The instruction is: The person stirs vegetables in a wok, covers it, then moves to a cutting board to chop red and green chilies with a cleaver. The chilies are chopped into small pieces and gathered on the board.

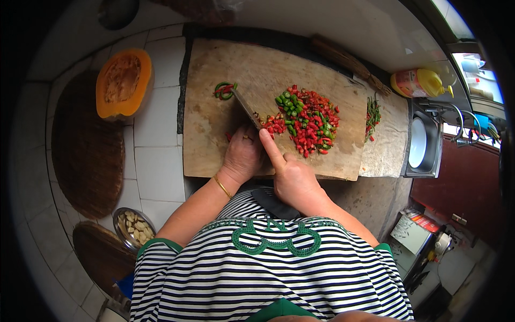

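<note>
My right hand point(297, 179) grips a kitchen knife point(246, 106), its index finger stretched along the back of the blade. The handle is hidden by the hand. Against the left side of the blade, my left hand point(242, 155) rests with curled fingers on a wooden cutting board point(209, 153). A bit of red chili pepper point(229, 137) pokes out beside its knuckles; whatever lies under the palm is hidden. Right of the blade spreads a heap of chopped red and green chilies point(312, 124). Several whole-looking chilies point(225, 91) lie near the blade's far end.
Half a pumpkin point(122, 84) and a steel bowl of peeled garlic cloves point(134, 226) stand on the left, by dark round wooden boards point(86, 153). Chili stems point(373, 114) lie right of the board. Beyond are a yellow bottle point(418, 83) and a sink point(432, 157) holding a white basin point(417, 141).
</note>
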Demonstrator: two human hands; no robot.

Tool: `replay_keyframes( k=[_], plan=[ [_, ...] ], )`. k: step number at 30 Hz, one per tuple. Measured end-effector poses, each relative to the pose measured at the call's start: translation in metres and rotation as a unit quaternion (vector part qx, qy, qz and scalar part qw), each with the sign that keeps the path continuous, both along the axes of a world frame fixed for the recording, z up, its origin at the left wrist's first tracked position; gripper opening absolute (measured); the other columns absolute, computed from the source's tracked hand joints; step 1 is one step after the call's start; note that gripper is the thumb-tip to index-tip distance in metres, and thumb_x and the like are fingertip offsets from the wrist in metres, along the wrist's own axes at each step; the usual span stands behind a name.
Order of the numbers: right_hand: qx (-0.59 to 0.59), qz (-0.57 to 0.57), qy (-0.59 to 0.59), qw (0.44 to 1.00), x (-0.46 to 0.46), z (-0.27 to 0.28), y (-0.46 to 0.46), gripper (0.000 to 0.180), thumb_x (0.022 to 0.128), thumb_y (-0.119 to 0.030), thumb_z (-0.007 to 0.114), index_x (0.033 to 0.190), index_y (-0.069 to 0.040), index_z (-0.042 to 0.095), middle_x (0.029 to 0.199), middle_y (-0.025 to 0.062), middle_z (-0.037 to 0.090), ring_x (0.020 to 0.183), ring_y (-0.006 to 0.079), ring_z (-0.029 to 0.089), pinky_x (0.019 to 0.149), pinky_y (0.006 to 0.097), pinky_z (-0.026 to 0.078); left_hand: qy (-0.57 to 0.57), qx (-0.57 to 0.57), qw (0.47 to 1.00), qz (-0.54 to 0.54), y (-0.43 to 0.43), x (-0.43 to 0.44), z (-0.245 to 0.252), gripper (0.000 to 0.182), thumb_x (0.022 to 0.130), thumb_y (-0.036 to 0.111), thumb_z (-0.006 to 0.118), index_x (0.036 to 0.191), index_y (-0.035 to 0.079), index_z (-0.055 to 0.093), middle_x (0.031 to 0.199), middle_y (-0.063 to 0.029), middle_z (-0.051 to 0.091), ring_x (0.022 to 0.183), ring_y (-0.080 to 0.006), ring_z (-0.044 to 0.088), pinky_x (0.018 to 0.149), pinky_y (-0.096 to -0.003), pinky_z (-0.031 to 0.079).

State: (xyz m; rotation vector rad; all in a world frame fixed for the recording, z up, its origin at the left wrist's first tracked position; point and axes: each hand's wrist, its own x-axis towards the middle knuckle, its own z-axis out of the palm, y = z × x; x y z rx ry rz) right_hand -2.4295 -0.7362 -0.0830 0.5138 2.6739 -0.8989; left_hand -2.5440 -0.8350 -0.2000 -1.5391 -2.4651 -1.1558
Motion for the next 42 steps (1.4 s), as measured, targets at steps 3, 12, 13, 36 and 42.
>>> replay_keyframes(
  k=[3, 12, 13, 36, 42],
  plan=[
    [-0.011, -0.066, 0.012, 0.998, 0.003, -0.004, 0.014, 0.093, 0.076, 0.010, 0.049, 0.159, -0.019, 0.020, 0.092, 0.0289, 0.065, 0.080, 0.0460, 0.065, 0.076, 0.0499, 0.053, 0.031, -0.003, 0.999, 0.002, -0.004, 0.000, 0.002, 0.030, 0.074, 0.008, 0.067, 0.103, 0.003, 0.059, 0.110, -0.0165, 0.059, 0.106, -0.0356, 0.055, 0.093, -0.0438, 0.048],
    [-0.018, -0.034, 0.106, 0.994, 0.032, 0.013, 0.025, 0.090, 0.079, 0.007, 0.051, 0.159, -0.017, 0.019, 0.084, 0.0261, 0.064, 0.072, 0.0437, 0.064, 0.069, 0.0492, 0.054, 0.027, -0.001, 1.000, -0.001, -0.003, 0.000, 0.003, 0.028, 0.076, 0.005, 0.067, 0.103, 0.002, 0.059, 0.105, -0.0150, 0.061, 0.104, -0.0339, 0.056, 0.094, -0.0419, 0.048],
    [-0.021, -0.024, 0.093, 0.995, 0.033, 0.017, 0.024, 0.089, 0.079, 0.007, 0.051, 0.159, -0.017, 0.019, 0.082, 0.0254, 0.064, 0.071, 0.0432, 0.064, 0.068, 0.0491, 0.054, 0.029, -0.002, 1.000, -0.001, -0.003, 0.000, 0.003, 0.029, 0.075, 0.005, 0.066, 0.103, 0.002, 0.060, 0.105, -0.0151, 0.061, 0.103, -0.0340, 0.057, 0.094, -0.0418, 0.048],
    [-0.088, -0.097, 0.094, 0.987, 0.018, -0.004, 0.038, 0.089, 0.079, 0.010, 0.045, 0.160, -0.015, 0.016, 0.112, 0.0346, 0.063, 0.100, 0.0485, 0.064, 0.088, 0.0475, 0.050, 0.032, 0.034, 0.999, 0.004, -0.008, -0.001, 0.005, 0.032, 0.078, 0.003, 0.069, 0.108, 0.005, 0.058, 0.109, -0.0131, 0.059, 0.104, -0.0347, 0.056, 0.092, -0.0438, 0.046],
    [-0.028, -0.003, 0.152, 0.988, 0.029, 0.012, 0.028, 0.092, 0.077, 0.008, 0.051, 0.159, -0.016, 0.017, 0.081, 0.0250, 0.065, 0.071, 0.0415, 0.065, 0.064, 0.0483, 0.054, 0.019, 0.005, 1.000, 0.021, -0.007, 0.002, -0.001, 0.028, 0.077, 0.004, 0.067, 0.103, 0.002, 0.055, 0.108, -0.0177, 0.055, 0.100, -0.0366, 0.054, 0.091, -0.0455, 0.047]
  ],
)
